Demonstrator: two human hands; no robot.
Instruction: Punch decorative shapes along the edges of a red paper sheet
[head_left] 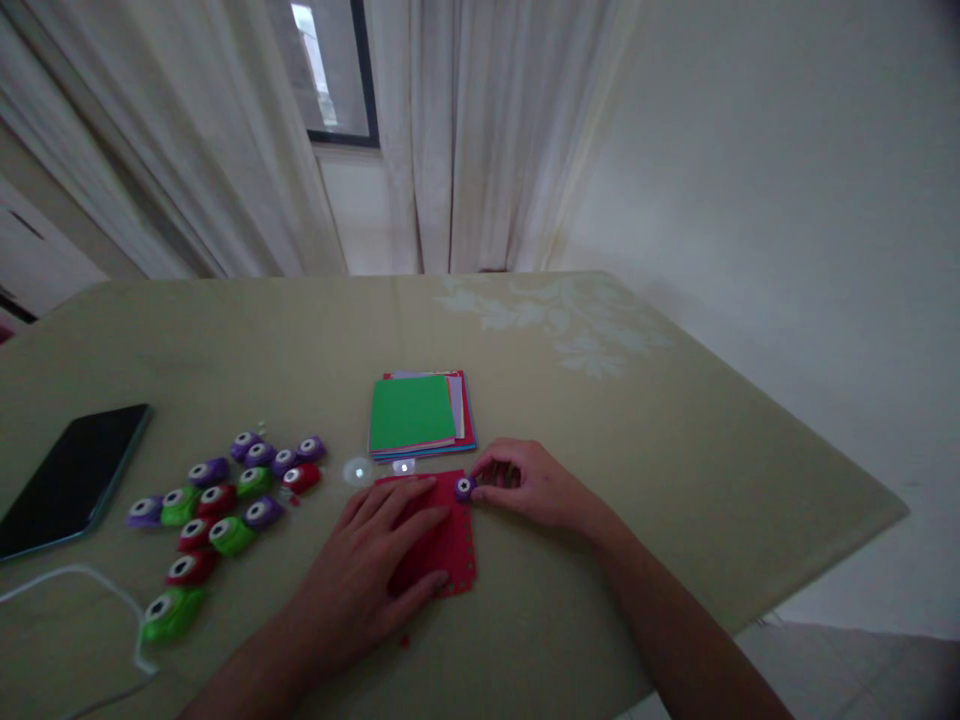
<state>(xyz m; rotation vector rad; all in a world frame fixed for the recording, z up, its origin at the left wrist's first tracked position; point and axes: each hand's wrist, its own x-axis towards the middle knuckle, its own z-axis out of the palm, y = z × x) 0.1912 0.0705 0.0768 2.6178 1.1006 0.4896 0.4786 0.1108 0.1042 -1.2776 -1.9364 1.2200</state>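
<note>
A square of red paper [427,558] lies on the table, with a row of small punched holes along its right edge. My left hand [379,555] rests flat on it, fingers spread, covering its left part. At the paper's upper right corner sits a small purple craft punch [464,488] with a star on its white top. The thumb and fingers of my right hand [525,482] are closed on this punch from the right. Whether the paper's edge is inside the punch's slot is hidden.
Several purple, green and red craft punches [217,498] lie to the left. A stack of coloured paper [412,412], green on top, is behind the red sheet. A dark tablet [71,480] and a white cable [82,570] lie at far left. A red scrap [405,641] sits in front.
</note>
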